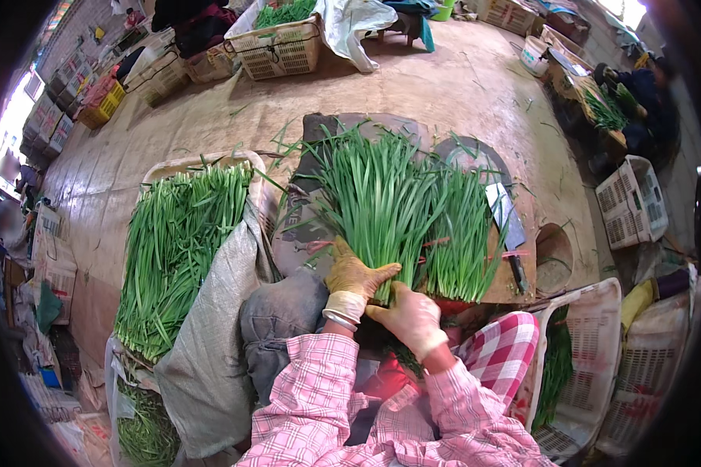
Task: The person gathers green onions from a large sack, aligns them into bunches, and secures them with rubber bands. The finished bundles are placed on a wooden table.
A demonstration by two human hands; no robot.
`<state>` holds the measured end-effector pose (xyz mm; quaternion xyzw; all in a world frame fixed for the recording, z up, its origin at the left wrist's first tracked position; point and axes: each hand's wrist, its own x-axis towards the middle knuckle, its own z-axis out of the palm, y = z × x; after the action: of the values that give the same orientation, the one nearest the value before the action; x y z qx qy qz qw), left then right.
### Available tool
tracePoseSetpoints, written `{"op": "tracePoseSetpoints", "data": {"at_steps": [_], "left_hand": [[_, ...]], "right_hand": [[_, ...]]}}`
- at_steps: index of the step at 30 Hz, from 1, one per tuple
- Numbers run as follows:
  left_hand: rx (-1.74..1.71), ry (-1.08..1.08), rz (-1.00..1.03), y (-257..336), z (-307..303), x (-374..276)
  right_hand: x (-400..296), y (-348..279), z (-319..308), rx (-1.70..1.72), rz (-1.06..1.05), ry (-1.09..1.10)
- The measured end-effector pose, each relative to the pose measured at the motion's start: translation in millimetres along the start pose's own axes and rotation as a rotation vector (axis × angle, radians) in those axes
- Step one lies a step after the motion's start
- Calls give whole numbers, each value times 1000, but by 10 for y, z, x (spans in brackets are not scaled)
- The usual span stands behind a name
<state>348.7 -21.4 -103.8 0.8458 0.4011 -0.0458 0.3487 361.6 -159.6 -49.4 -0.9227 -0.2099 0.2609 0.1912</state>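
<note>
A large bunch of garlic chives (380,198) lies on the work board, its stem ends towards me and its leaves fanned away. My left hand (353,274), in a stained glove, presses round the lower stems with the thumb across them. At the cut ends, my right hand (412,318), in a pale glove, has thumb and forefinger on the stems; its other fingers are partly hidden. Just to the right lies a smaller bunch of chives (461,251), with red ties beside it. Beyond that rests a cleaver (507,219), its dark handle pointing towards me.
On my left a crate (257,181) holds stacked chives (181,245), a woven sack (216,344) draped over its side. A plastic crate (590,344) with greens stands at my right. Across the floor is another chive-filled crate (286,49). A person (648,111) sits at far right.
</note>
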Motion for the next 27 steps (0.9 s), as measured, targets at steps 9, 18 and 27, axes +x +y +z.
{"op": "tracePoseSetpoints", "data": {"at_steps": [9, 18, 27], "left_hand": [[-164, 97, 44, -160, 103, 156], [-791, -220, 159, -432, 157, 365], [-1087, -481, -25, -206, -105, 178]], "right_hand": [[119, 738, 370, 886, 253, -177], [365, 454, 221, 499, 124, -69], [370, -90, 270, 230, -11, 52]]}}
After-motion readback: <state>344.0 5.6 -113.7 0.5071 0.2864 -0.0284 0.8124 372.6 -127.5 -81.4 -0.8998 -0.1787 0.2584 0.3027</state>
